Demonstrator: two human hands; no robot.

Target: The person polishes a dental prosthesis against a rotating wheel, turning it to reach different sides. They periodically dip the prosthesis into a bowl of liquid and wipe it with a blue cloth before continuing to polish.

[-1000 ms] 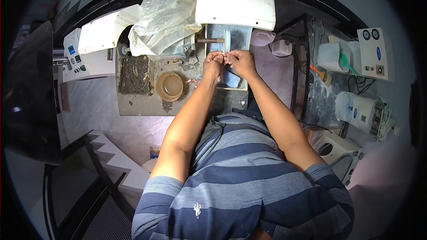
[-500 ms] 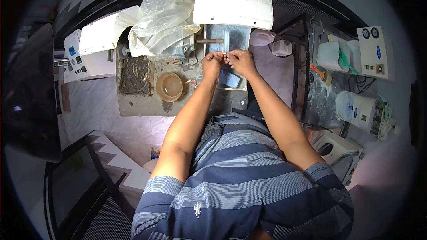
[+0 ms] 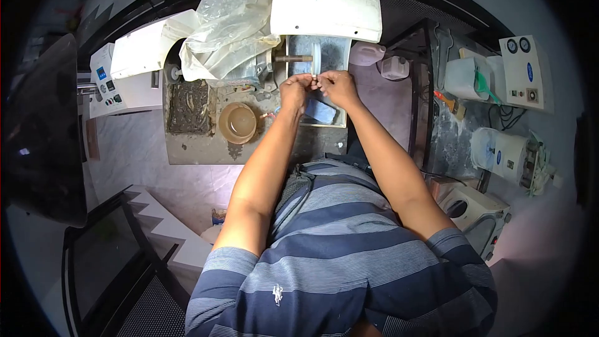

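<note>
My left hand [image 3: 294, 92] and my right hand [image 3: 337, 88] meet fingertip to fingertip at the lower edge of a pale disc-shaped wheel [image 3: 317, 57]. The fingers of both are pinched around something small and pale, too small to make out. The wheel sits upright on the end of a brown shaft [image 3: 293, 58] that comes in from the left. Behind and below it is a white-rimmed tray [image 3: 344, 118] with a blue-grey inside. A light blue cloth-like piece [image 3: 321, 112] lies in its near part, just below my hands.
A white raised cover [image 3: 326, 9] stands behind the wheel, beside crumpled plastic sheeting [image 3: 228, 28]. Left on the bench are a brown bowl [image 3: 238, 122] of cloudy liquid and a dark, dirty tray [image 3: 189, 107]. Plastic jugs [image 3: 367, 53] and a brush [image 3: 460, 110] are at right.
My left hand has shifted slightly left and its wrist has turned a little. My right hand stays nearly in place at the wheel's lower edge.
</note>
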